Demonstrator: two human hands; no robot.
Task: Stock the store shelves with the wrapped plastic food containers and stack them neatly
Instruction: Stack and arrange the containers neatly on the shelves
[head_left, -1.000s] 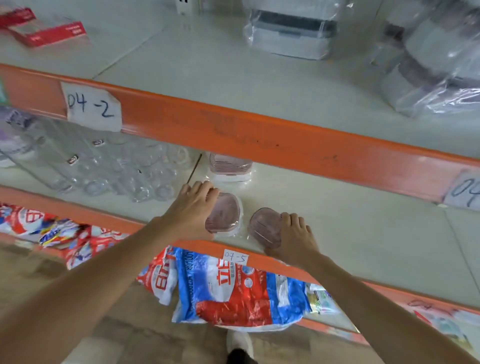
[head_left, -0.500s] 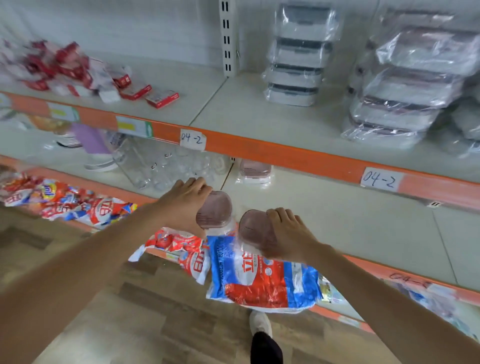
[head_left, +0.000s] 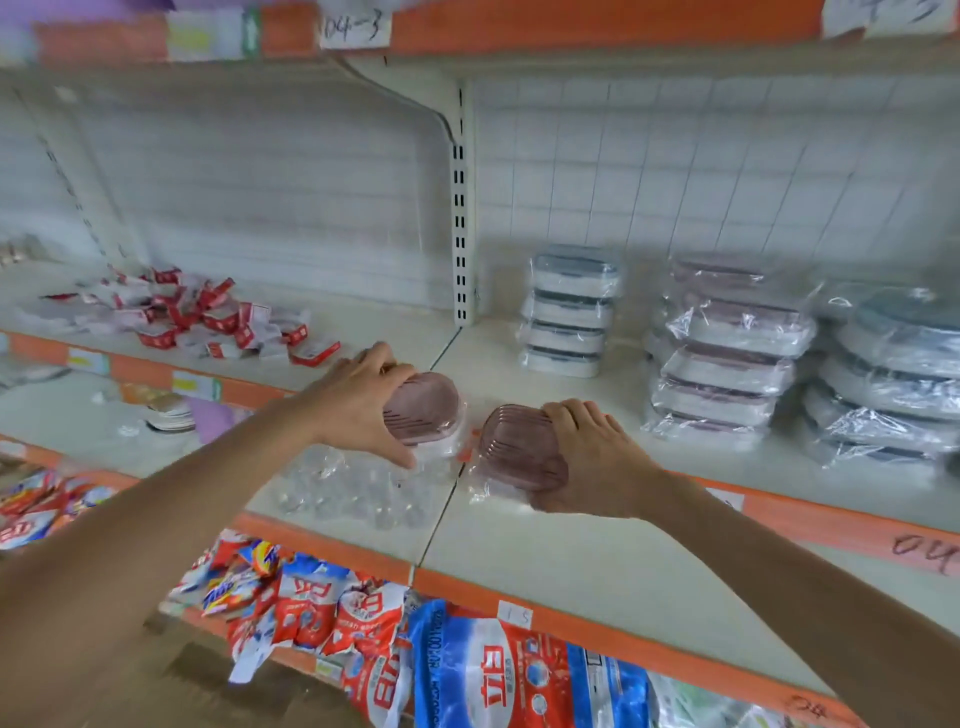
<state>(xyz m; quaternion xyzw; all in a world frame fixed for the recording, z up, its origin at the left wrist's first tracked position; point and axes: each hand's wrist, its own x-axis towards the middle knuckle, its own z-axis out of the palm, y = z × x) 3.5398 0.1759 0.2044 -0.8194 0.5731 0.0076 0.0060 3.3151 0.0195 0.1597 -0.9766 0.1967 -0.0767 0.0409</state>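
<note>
Both hands, left hand and right hand, are each grasping a pink container, apparently heading for the stacks at two o'clock.

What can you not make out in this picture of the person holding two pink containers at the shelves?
- Left hand covers part of its pink container, head view.
- Top shelf label: blurred.
- Grey stack: cut by right edge.
- Right hand hides its container's near side.

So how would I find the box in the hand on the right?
Look at the shelf with the orange front edge, where wrapped boxes stand in stacks at the back. In front of the pink stack, the right hand grips a pink box. Unlike the other hand's box, it is tilted, ridged lid facing left.
</note>
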